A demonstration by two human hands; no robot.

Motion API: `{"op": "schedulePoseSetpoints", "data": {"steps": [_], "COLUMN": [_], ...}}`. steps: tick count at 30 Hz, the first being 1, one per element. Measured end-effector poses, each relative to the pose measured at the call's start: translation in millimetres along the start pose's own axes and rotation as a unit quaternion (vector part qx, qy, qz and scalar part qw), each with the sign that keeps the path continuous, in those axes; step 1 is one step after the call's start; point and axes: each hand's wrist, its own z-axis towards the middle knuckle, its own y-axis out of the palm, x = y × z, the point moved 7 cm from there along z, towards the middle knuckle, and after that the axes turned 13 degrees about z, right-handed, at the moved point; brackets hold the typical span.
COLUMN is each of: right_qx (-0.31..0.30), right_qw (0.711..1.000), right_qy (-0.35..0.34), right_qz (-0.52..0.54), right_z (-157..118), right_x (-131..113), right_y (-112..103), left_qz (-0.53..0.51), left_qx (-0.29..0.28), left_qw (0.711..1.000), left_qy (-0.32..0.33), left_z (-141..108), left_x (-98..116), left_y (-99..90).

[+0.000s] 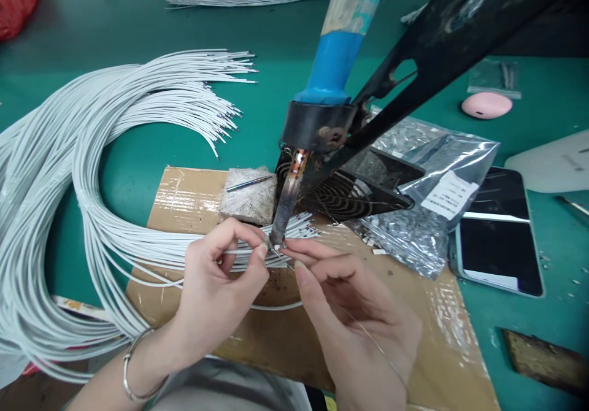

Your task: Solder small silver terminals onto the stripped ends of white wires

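Note:
My left hand (225, 282) is closed in a pinch on the end of a white cable (232, 252), right beside the tip of a soldering iron (288, 202). A tiny pale piece (277, 248) shows at the iron's tip, too small to name. My right hand (359, 313) pinches a thin solder wire (375, 343), which trails back across the palm; its front end reaches toward the tip. The iron points downward, its blue handle (334, 61) clamped in a black metal stand (414, 73). Behind my left hand lies a bundle of white cables (161, 245).
Cardboard (184, 196) covers the green table (276, 37) under my hands. On it sits a worn block (248, 199) with a thin metal rod (248, 183). To the right are clear plastic bags (427, 215), a phone (499, 245), a pink rounded object (486, 105) and a dark wooden piece (545, 359).

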Motion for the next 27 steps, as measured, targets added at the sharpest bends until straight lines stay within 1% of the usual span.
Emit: {"op": "schedulePoseSetpoints", "data": {"steps": [11,18,27], "right_qx": [0.005,-0.002,0.012], "right_qw": [1.0,1.0,1.0], "right_qy": [0.001,0.004,0.006], "right_qz": [0.004,-0.004,0.007], "right_z": [0.4,-0.5,0.4], "right_x": [2.2,5.3,2.9], "right_y": [-0.1,-1.9,-1.2], "left_qz": [-0.006,-0.007,-0.005], "left_qx": [0.0,-0.005,-0.005], "left_qw": [1.0,1.0,1.0], "left_qy": [0.008,0.01,0.008], "left_z": [-0.3,1.3,-0.2], "left_x": [-0.2,-1.9,-1.2], "left_y": [-1.5,1.2,-1.0]}}
